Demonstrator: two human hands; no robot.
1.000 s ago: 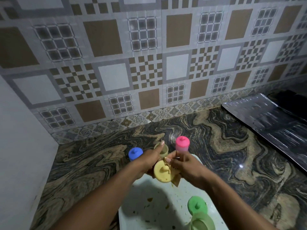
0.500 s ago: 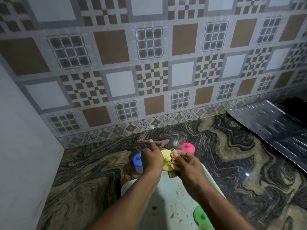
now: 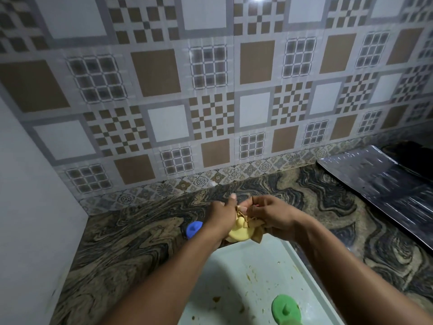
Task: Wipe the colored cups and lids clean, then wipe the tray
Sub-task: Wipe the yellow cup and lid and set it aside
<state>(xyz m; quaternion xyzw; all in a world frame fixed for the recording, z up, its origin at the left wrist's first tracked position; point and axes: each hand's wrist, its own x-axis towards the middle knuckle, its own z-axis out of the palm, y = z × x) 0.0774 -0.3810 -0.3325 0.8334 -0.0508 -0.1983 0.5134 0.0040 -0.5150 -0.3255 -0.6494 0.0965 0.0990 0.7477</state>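
Left hand (image 3: pixel 221 215) grip closed on round yellow plastic lid (image 3: pixel 239 232), right hand (image 3: pixel 271 215) grip pinching crumpled tan cloth (image 3: pixel 254 227) against it, above stained white tray (image 3: pixel 236 275)

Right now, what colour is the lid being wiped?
Yellow: the lid sits between both hands, cloth against it. Head view.

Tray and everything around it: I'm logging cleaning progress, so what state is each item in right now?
Tray: dirty, brown specks and smears on its surface.
Yellow lid: held up over the tray's far edge, being wiped.
Cloth: bunched against the yellow lid.
Left hand: gripping the yellow lid.
Right hand: pinching the cloth.
Green lid: resting on the tray, knob up.
Blue lid: beyond the tray, untouched, partly hidden.
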